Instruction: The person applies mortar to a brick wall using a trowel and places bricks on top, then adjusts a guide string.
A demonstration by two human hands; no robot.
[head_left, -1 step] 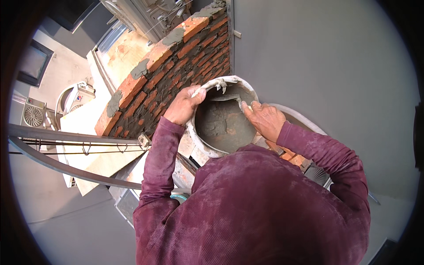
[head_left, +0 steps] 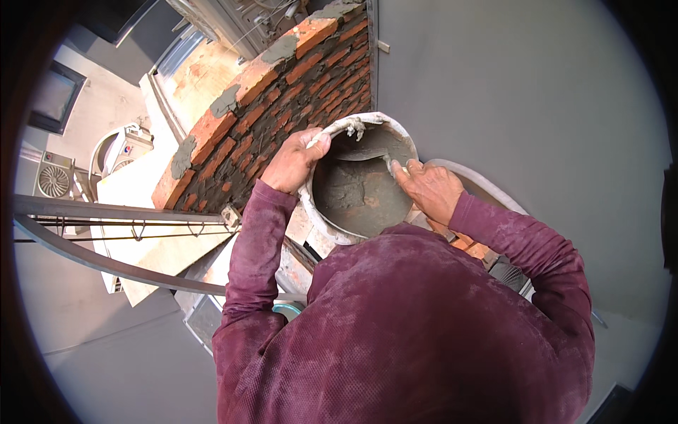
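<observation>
- From my feed I have the white-rimmed bucket [head_left: 400, 131] mid-view, mouth facing up at the camera, just in front of the person's chest; what it stands on is hidden from me.
- The left hand [head_left: 291, 166] has its fingers closed on the bucket's upper-left rim, thumb over the edge.
- The right hand [head_left: 432, 191] has its fingers wrapped around the handle of what I take for a trowel [head_left: 359, 155]; the blade lies inside the bucket toward its far wall. The grip hides most of the handle and the shadow there is deep, so I won't swear to the tool.
- Grey mortar [head_left: 360, 199] covers the bucket floor, wet-looking and uneven.
- Done, as I read it: the brick wall [head_left: 304, 92] beyond stands many courses high, its joints roughly packed, with separate mortar patches [head_left: 281, 49] along the top.
- Left, in my judgement: bare brick shows between those patches, the mortar in the bucket is unused, and loose bricks [head_left: 470, 246] lie under the right forearm. I'd call it partway.
</observation>
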